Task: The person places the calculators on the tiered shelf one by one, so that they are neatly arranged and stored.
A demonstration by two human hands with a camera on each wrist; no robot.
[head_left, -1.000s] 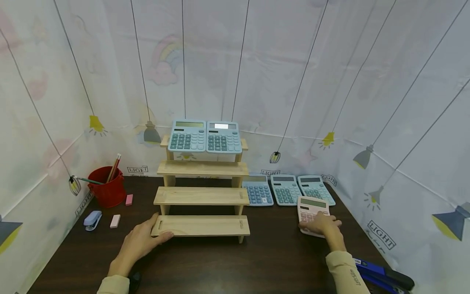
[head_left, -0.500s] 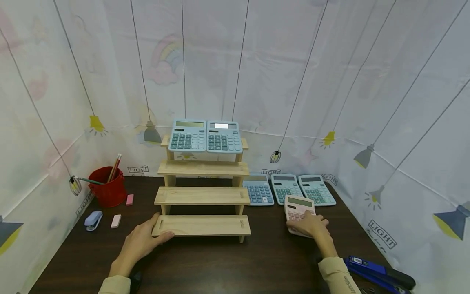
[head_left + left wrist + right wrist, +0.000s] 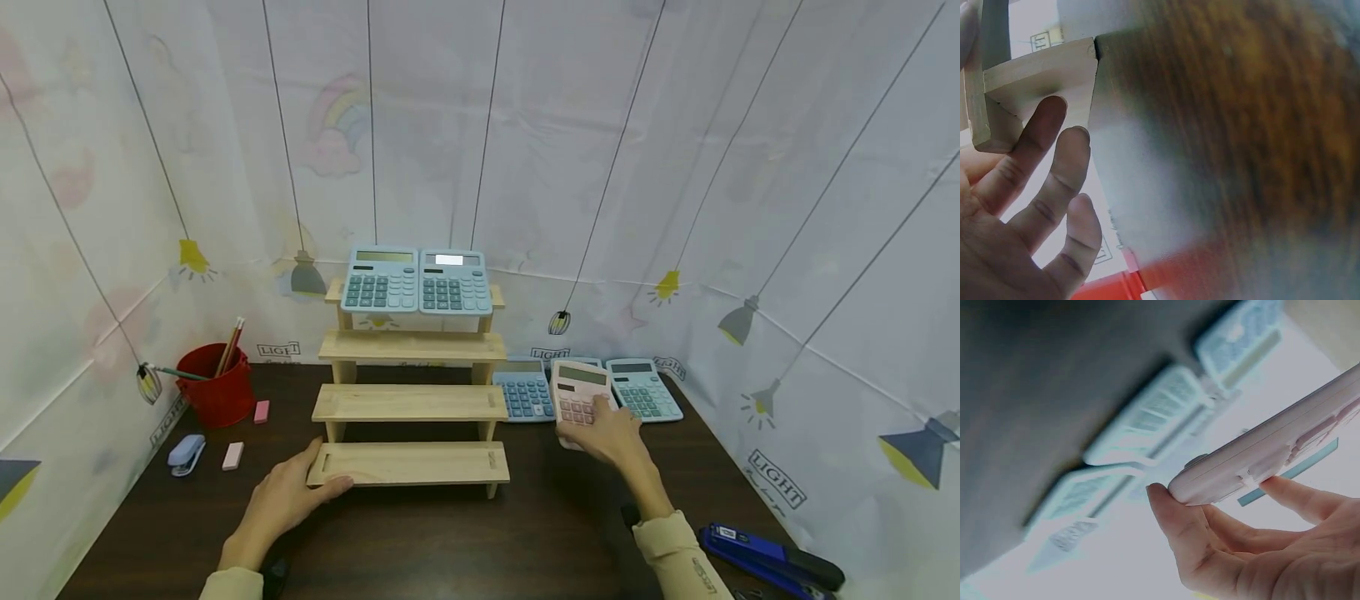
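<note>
A pink calculator (image 3: pixel 581 393) is tilted in my right hand (image 3: pixel 606 433), held by an edge between thumb and fingers. In the right wrist view the calculator (image 3: pixel 1260 440) is raised off the table, seen from its side. It covers most of the middle calculator of the blue row behind. My left hand (image 3: pixel 281 497) grips the left end of the lowest step of a wooden stand (image 3: pixel 408 463), thumb at the front edge. The left wrist view shows several fingers (image 3: pixel 1069 169) extended beside the stand's leg. Two light-blue calculators (image 3: pixel 381 281) stand side by side on the top step.
Right of the stand lie a blue calculator (image 3: pixel 523 392) and a blue-green calculator (image 3: pixel 645 390). At left are a red bucket (image 3: pixel 217 392) with pencils, a small stapler (image 3: pixel 186 454) and two erasers (image 3: pixel 233 456). A large blue stapler (image 3: pixel 768 560) lies at front right.
My right hand has moved left and up with the pink calculator, from before the right end of the blue row to over its middle. The left hand stays at the stand.
</note>
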